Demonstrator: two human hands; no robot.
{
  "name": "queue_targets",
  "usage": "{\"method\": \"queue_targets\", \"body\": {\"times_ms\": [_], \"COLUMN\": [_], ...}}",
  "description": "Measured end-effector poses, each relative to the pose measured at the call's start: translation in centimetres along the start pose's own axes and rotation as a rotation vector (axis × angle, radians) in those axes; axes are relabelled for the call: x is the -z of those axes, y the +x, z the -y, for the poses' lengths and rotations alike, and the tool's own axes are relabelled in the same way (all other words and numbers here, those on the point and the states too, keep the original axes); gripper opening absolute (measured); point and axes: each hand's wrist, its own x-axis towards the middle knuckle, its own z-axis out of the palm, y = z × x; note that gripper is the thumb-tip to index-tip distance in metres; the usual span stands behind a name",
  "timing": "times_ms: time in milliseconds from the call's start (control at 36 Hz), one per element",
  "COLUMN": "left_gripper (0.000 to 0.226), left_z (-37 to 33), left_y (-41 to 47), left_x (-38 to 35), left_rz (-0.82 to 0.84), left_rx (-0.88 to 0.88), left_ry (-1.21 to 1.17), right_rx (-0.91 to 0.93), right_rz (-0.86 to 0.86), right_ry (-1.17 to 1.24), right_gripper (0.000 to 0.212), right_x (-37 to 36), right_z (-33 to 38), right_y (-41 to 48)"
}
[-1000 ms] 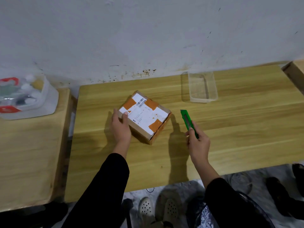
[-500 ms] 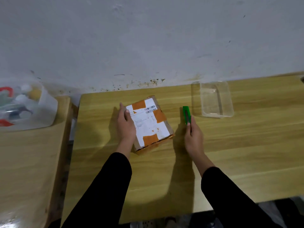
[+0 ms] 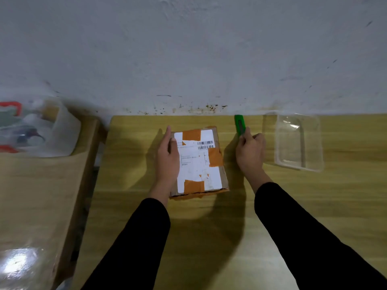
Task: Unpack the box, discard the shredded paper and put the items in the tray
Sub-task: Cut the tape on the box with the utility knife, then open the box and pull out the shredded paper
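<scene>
While the cardboard box (image 3: 199, 162) lay flat on the wooden table (image 3: 314, 195), still sealed with orange tape, the left hand (image 3: 167, 158) rested against its left side, fingers extended and loosely spread along the edge, steadying it rather than gripping. The right hand (image 3: 250, 152) was curled closed around a green box cutter (image 3: 239, 124), held just beside the box's right side; whether the blade was extended could not be determined. The clear plastic tray (image 3: 298, 141) stood empty to the right, near the wall and apart from the box.

The box appeared small and light, with stiff walls but a creased, worn near edge. It would likely slide on the smooth table, so firm downward pressure on the top or a grip across both long sides seemed advisable. The taped seams would probably need cutting, with shallow passes to protect the contents.
</scene>
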Motion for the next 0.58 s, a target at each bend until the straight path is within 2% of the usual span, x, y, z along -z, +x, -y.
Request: {"method": "queue_targets", "body": {"times_ms": [278, 583], "left_gripper": [0.043, 0.045], "left_z": [0.44, 0.80], "left_y": [0.28, 0.51], "left_x": [-0.12, -0.06], "left_rz": [0.000, 0.003], "left_rx": [-0.024, 0.028], "left_ry": [-0.011, -0.112], "right_rx": [-0.040, -0.033], "right_rz": [-0.048, -0.060], "right_ry": [-0.091, -0.035], "right_gripper": [0.039, 0.038], "right_x": [0.14, 0.80], "right_z": [-0.13, 0.08], "right_y": [0.54, -0.01]}}
